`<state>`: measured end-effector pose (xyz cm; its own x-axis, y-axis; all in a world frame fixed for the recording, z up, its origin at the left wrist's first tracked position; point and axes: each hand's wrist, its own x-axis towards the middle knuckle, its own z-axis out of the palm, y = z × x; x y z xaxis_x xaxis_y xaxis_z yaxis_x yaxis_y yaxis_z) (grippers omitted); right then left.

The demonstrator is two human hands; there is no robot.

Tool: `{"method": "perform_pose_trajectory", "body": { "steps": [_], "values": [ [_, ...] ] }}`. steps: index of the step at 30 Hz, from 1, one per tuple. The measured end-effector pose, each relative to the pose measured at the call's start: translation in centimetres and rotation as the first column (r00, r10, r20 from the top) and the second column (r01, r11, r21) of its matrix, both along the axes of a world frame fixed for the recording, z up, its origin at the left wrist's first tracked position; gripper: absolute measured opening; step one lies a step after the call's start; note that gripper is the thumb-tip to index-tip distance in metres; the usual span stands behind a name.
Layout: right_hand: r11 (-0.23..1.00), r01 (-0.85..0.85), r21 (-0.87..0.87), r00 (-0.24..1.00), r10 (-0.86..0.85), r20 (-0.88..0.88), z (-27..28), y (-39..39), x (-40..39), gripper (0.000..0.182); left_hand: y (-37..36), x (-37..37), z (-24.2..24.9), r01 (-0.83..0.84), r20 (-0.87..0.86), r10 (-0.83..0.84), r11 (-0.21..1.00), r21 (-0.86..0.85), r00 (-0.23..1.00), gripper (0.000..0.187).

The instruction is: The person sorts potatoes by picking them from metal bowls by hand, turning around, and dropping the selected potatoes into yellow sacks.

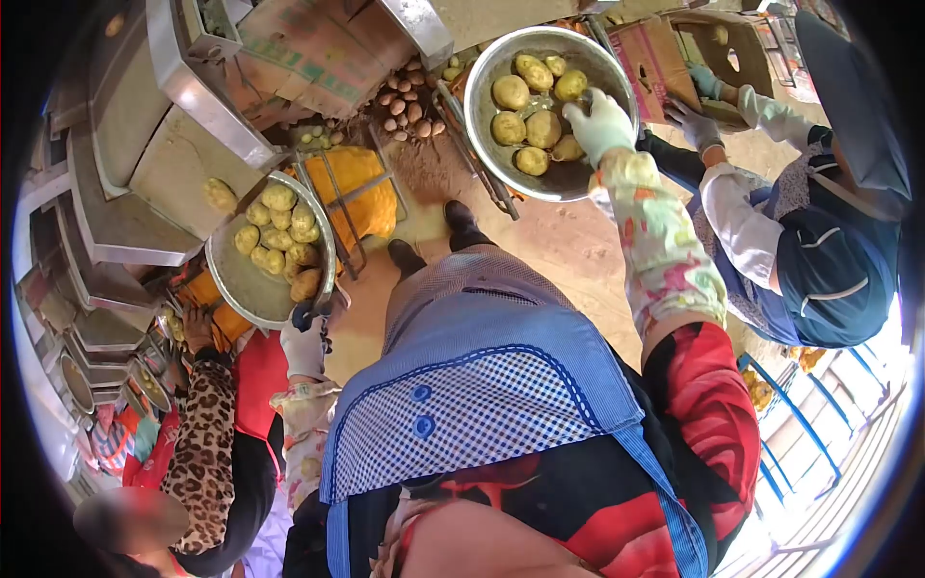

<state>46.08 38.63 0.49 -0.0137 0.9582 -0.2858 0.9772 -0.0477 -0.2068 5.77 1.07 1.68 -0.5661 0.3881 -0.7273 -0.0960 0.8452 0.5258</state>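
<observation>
My right hand (599, 127), in a white glove, reaches over the rim of a large metal basin (619, 72) that has several peeled potatoes in it. Its fingers are apart, close to a potato (570, 85) and to another potato (543, 128). My left hand (306, 345), gloved in white with dark fingertips, is closed at the near rim of a second metal basin (224, 279). Something dark and thin shows by its fingers; I cannot make out what it is. A pile of peeled potatoes (277, 236) lies in this basin, with a brownish potato (305, 283) nearest my left hand.
Small unpeeled potatoes (409, 101) lie on the floor by a cardboard box (318, 58). An orange sack (356, 188) sits in a metal frame between the basins. Co-workers are on both sides; one gloved hand (696, 127) is near an open carton (646, 63). Metal counters (164, 183) stand left.
</observation>
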Motion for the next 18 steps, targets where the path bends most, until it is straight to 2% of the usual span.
{"method": "perform_pose_trajectory", "body": {
  "steps": [3,6,7,8,10,11,14,16,18],
  "values": [
    [0.981,0.148,-0.128,0.989,-0.145,0.035,-2.3,3.0,-0.8,0.052,-0.2,0.0,-0.3,0.071,-0.079,-0.072,0.997,-0.020,0.994,0.039],
    [0.980,-0.024,0.200,0.983,-0.013,0.184,-1.8,2.6,-2.8,0.050,0.5,0.8,0.5,0.010,-0.038,-0.010,1.000,0.010,0.999,0.038],
    [0.939,-0.154,0.308,0.982,0.110,0.155,-3.8,3.2,-2.1,0.048,0.7,1.0,0.8,0.040,-0.072,-0.040,0.999,-0.009,0.997,0.038],
    [0.924,-0.203,0.324,0.978,0.174,0.118,-4.0,3.5,-2.4,0.046,0.8,1.1,1.0,0.068,-0.104,-0.070,0.997,-0.029,0.992,0.038],
    [0.960,-0.257,0.109,0.946,0.227,0.230,-4.0,5.1,-2.9,0.053,0.9,1.5,1.0,0.073,-0.130,-0.077,0.997,-0.029,0.988,0.038],
    [0.964,-0.255,-0.070,0.932,0.264,0.250,-2.0,5.8,-3.8,0.054,0.9,1.5,0.9,0.053,-0.125,-0.054,0.999,-0.008,0.991,0.037],
    [0.923,-0.339,-0.181,0.866,0.381,0.324,-0.9,6.4,-4.3,0.050,0.8,1.5,0.8,0.014,-0.087,-0.013,1.000,0.004,0.996,0.037],
    [0.934,-0.328,-0.141,0.881,0.356,0.312,-1.7,6.4,-4.0,0.045,1.0,1.6,1.0,-0.061,-0.032,0.060,0.998,-0.006,0.998,0.036],
    [0.946,-0.304,-0.115,0.905,0.324,0.275,-2.2,5.9,-3.5,0.038,0.9,1.4,1.4,0.008,-0.042,-0.009,1.000,-0.029,0.999,0.035]
  ]
}}
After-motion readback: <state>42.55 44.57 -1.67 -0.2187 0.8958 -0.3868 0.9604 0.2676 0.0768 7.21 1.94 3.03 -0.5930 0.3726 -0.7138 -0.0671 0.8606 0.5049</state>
